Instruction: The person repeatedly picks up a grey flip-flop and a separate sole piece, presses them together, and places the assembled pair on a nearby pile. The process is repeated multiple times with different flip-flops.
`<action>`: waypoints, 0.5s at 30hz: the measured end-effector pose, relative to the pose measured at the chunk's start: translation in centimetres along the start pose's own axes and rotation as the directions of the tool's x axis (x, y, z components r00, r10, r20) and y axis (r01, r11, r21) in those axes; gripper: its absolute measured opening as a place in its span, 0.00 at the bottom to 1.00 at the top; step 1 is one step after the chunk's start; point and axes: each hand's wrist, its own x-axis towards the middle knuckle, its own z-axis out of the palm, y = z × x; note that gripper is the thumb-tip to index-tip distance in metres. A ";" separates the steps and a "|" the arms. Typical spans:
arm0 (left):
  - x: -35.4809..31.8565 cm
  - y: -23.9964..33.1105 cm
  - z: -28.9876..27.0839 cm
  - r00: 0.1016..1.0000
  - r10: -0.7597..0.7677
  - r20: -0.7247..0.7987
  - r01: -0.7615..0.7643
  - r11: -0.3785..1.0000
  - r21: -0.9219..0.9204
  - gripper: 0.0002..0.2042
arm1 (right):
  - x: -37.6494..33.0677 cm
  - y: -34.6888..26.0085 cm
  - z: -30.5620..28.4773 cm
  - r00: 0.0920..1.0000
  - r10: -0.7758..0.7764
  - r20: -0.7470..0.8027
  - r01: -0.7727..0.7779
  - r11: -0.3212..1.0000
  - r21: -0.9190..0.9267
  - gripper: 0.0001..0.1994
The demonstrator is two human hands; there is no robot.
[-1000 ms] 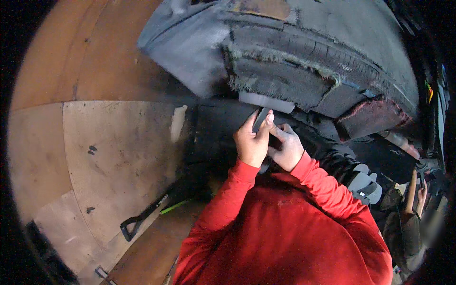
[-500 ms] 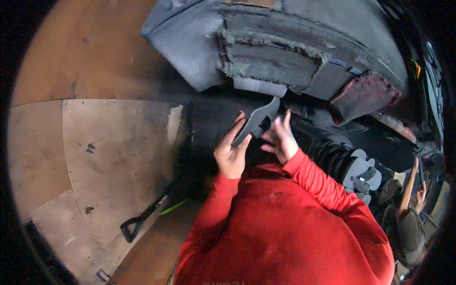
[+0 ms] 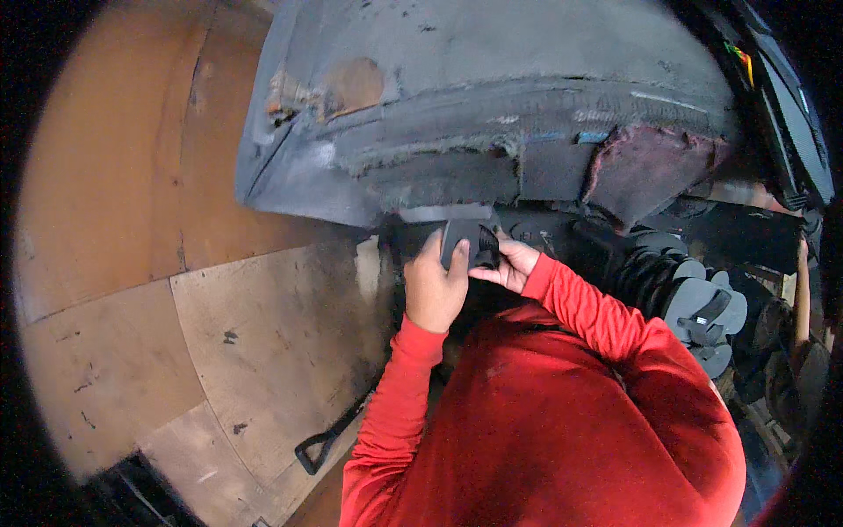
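Note:
A grey sandal [image 3: 458, 233] with a black strap [image 3: 486, 249] is held in front of me, close below the edge of the grey bench. My left hand [image 3: 435, 285] is closed on the sole, its thumb lying across the top. At the strap side, my right hand [image 3: 512, 263] has its fingers closed around the edge by the strap; some fingertips are hidden behind it. A pale cylinder [image 3: 445, 213] runs along the bench edge just beyond the sandal.
The worn grey bench [image 3: 562, 53] spans the far side, with a reddish cloth [image 3: 645, 171] hanging from it. Several grey sandals [image 3: 702, 307] are piled at the right. A black handle [image 3: 316, 452] lies by wooden boards [image 3: 272, 325] at left. Another person's forearm [image 3: 802, 294] shows far right.
The sandal has turned from a slanted edge-on pose to show its face with the strap. My right hand, open and apart before, now grips it. The view has shifted.

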 end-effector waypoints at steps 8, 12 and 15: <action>-2.3 0.2 -1.7 0.985 0.139 -0.103 -0.135 0.990 0.041 0.15 | -0.5 0.7 1.1 0.999 0.013 0.039 -0.013 1.000 0.010 0.25; 0.8 -0.6 1.1 0.994 -0.003 0.112 0.010 0.998 -0.063 0.13 | -2.1 -0.6 -0.3 0.969 -0.007 -0.248 0.008 1.000 0.004 0.22; 0.0 -0.5 0.2 0.986 0.164 -0.024 -0.162 0.986 0.049 0.13 | -2.7 -1.1 0.5 0.992 0.014 -0.127 -0.016 1.000 -0.012 0.22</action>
